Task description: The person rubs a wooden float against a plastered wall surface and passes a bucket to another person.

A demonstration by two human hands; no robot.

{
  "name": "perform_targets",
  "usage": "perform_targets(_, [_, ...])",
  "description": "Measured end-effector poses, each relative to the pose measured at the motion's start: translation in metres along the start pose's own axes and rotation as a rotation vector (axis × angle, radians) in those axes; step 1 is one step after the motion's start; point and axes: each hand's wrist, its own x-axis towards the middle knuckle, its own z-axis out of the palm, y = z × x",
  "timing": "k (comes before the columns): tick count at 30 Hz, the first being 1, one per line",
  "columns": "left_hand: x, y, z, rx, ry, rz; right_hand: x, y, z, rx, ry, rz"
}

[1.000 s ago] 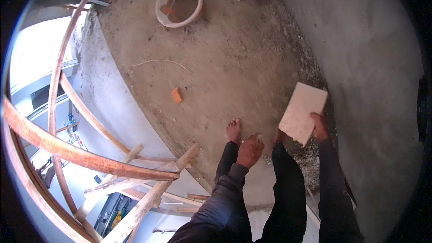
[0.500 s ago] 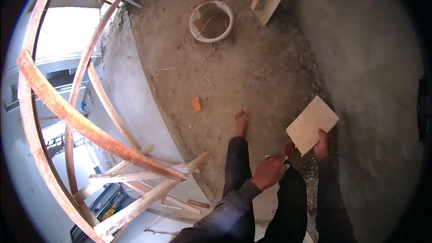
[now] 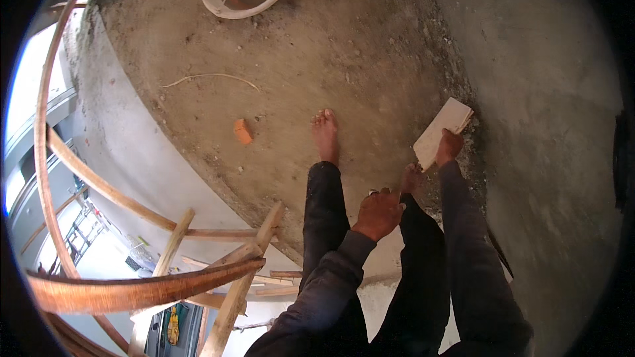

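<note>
My right hand (image 3: 450,147) grips a flat, pale wooden board (image 3: 439,131) by its edge, thumb on the near face. The board is tilted, close to the foot of the grey plastered wall (image 3: 536,106). Beyond it, the fingers behind the board are hidden. My left hand (image 3: 380,215) is closed in front of my legs, back of the hand up. A small pale glint shows by its knuckles, but what it holds is hidden. My bare right foot (image 3: 411,178) is just below the board; the left foot (image 3: 325,135) stands on the dusty floor.
A round bucket (image 3: 239,13) with murky contents and a thin stick stands far ahead. An orange brick piece (image 3: 243,131) and a thin curved strip (image 3: 211,75) lie on the floor. Wooden poles (image 3: 106,192) form a frame at the left, beside the floor's edge.
The board has turned so that it looks narrower. My view has shifted, so the bucket and brick piece sit farther left and higher. Both hands keep their closed grip.
</note>
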Motion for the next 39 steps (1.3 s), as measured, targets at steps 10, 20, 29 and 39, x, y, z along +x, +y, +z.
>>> perform_targets(10, [0.003,-0.013,-0.030,-0.069,-0.122,-0.033,-0.049,-0.162,0.171,-0.135,0.037,-0.099])
perform_targets(20, [0.009,-0.006,-0.069,-0.248,0.011,0.027,0.063,-0.223,0.104,-0.219,0.064,-0.272])
perform_targets(29, [0.021,-0.005,-0.082,-0.250,-0.026,0.030,0.075,-0.248,0.131,-0.678,0.064,-0.288])
perform_targets(39, [0.023,-0.006,-0.094,-0.268,-0.016,0.060,0.140,-0.289,0.098,-0.700,0.136,-0.468])
